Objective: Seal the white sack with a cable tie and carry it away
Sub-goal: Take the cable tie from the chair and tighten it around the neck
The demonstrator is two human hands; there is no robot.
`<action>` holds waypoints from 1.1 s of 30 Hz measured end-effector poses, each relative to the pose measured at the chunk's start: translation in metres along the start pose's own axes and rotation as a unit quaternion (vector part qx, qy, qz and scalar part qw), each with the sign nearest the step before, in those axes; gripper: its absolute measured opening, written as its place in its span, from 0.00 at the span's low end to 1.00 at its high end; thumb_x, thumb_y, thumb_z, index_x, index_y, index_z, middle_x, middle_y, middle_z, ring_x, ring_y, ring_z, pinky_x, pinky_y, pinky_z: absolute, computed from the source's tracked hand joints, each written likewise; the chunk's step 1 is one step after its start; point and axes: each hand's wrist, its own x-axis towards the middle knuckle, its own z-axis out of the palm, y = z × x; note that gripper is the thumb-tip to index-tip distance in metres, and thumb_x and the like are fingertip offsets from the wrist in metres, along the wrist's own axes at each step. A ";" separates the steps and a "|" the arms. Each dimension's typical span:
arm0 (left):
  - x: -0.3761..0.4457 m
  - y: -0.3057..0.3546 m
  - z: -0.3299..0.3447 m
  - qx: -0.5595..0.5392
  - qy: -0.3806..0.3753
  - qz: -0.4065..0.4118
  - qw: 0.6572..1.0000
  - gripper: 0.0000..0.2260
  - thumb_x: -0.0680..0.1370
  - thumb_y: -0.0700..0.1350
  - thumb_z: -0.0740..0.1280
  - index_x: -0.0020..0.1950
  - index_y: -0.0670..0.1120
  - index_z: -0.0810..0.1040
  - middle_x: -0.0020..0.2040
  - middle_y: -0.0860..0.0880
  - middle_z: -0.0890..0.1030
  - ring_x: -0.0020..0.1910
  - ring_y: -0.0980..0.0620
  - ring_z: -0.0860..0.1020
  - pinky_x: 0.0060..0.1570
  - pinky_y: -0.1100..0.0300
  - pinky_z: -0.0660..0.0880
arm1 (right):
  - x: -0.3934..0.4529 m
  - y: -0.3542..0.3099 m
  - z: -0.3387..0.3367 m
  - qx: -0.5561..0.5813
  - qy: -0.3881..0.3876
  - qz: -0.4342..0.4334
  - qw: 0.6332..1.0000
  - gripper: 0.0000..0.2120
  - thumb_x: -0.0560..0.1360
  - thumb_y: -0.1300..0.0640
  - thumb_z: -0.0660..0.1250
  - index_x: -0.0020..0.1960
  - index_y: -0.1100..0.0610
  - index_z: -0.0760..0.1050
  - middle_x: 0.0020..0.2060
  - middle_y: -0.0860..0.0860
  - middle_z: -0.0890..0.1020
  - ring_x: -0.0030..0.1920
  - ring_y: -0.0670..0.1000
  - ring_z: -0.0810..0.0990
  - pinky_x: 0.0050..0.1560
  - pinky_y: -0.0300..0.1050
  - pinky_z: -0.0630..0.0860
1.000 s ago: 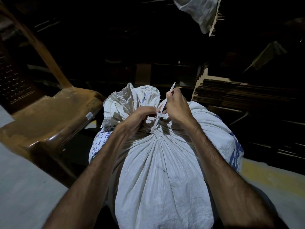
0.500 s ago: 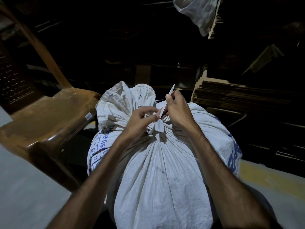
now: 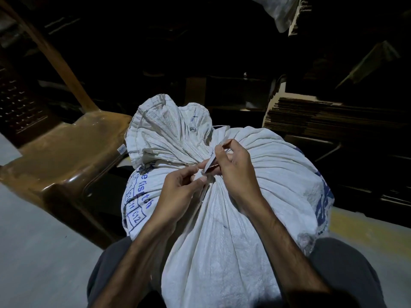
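Note:
A full white woven sack [image 3: 222, 236] with blue print stands between my knees, its neck gathered and its loose top flopped to the far left. A white cable tie [image 3: 209, 162] runs around the neck. My left hand [image 3: 178, 192] pinches the tie's head end just left of the gather. My right hand [image 3: 233, 167] pinches the tie's free tail, which points up and away. Both hands touch at the neck. The part of the tie behind the gather is hidden.
A brown plastic chair [image 3: 60, 161] stands close on the left, touching the sack's top. A stack of flattened cardboard [image 3: 329, 116] lies at the right rear. Another white sack [image 3: 280, 12] hangs at the top. The grey floor [image 3: 33, 252] has a yellow stripe [image 3: 360, 230] on the right.
The view has tilted down and my knees now show. The hands dropped lower on the neck. The tie's tail, earlier sticking up past my right hand, now lies shorter between the fingers.

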 end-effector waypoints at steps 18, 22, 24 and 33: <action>0.006 -0.010 -0.003 -0.087 0.013 -0.052 0.995 0.12 0.77 0.26 0.67 0.56 0.37 0.83 0.35 0.43 0.74 0.33 0.48 0.70 0.34 0.62 0.70 | -0.035 0.004 0.013 0.145 -0.008 0.050 0.988 0.22 0.82 0.43 0.65 0.42 0.60 0.82 0.40 0.58 0.89 0.41 0.57 0.88 0.48 0.55 0.84; 0.003 -0.010 -0.002 -0.108 0.015 -0.058 0.992 0.19 0.72 0.21 0.63 0.57 0.37 0.83 0.34 0.45 0.78 0.30 0.49 0.72 0.33 0.61 0.72 | -0.033 0.016 0.009 0.138 -0.025 0.061 0.988 0.19 0.70 0.38 0.70 0.39 0.54 0.87 0.42 0.52 0.83 0.47 0.61 0.82 0.62 0.72 0.76; 0.001 -0.009 -0.001 -0.117 0.017 -0.061 0.991 0.21 0.72 0.20 0.62 0.56 0.38 0.84 0.33 0.47 0.80 0.30 0.50 0.74 0.33 0.62 0.73 | -0.029 0.019 0.005 0.168 -0.057 0.081 0.981 0.14 0.71 0.44 0.72 0.39 0.54 0.88 0.40 0.52 0.83 0.47 0.57 0.80 0.57 0.69 0.76; -0.004 -0.007 0.004 -0.168 0.022 -0.085 0.982 0.21 0.75 0.21 0.62 0.56 0.41 0.84 0.34 0.50 0.79 0.34 0.52 0.78 0.38 0.62 0.76 | -0.027 0.022 0.006 0.171 -0.136 0.080 0.972 0.12 0.76 0.50 0.69 0.39 0.52 0.89 0.56 0.72 0.85 0.46 0.62 0.77 0.44 0.50 0.69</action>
